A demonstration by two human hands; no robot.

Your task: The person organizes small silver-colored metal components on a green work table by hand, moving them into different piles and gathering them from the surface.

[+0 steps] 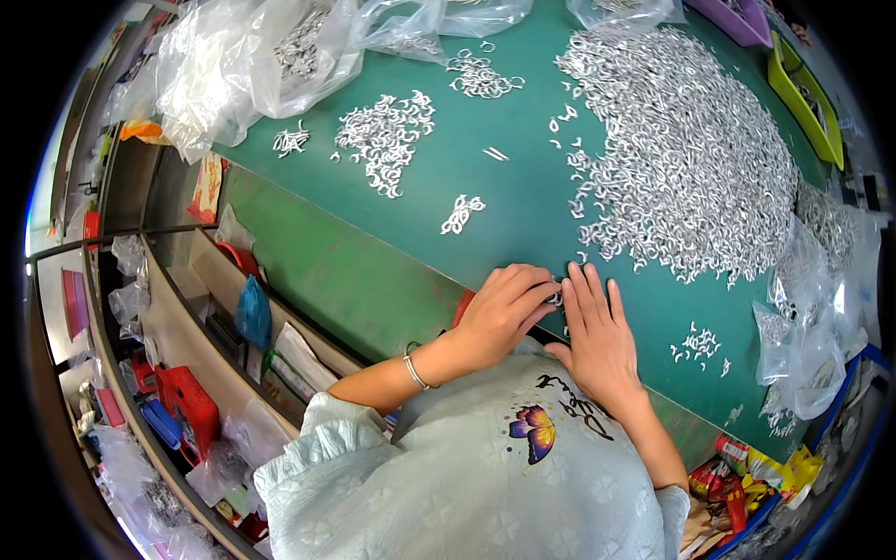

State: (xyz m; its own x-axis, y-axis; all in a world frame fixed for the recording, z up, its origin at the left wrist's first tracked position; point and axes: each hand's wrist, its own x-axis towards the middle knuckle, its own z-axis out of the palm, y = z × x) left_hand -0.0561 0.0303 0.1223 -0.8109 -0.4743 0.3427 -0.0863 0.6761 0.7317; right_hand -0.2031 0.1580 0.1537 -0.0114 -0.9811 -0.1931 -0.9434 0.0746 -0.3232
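At the table's near edge, my left hand (507,306) is bent with its fingers closed together. A few small silver metal pieces (555,299) show at its fingertips, and what it pinches is mostly hidden. Beside it my right hand (597,341) lies flat, fingers stretched forward, its index finger next to those pieces. Just beyond the right hand spreads a large heap of small curved silver metal pieces (686,149). Farther left of the heap are a small cluster of silver pieces (461,215) and two thin silver strips (496,154).
Smaller piles of silver pieces (385,140) lie on the green table (373,219). Clear plastic bags (219,79) stand at the far left, more bags (807,317) at the right. A yellow-green bin (805,103) and a purple bin (737,21) sit at the far right. Open drawers (201,308) are at the left.
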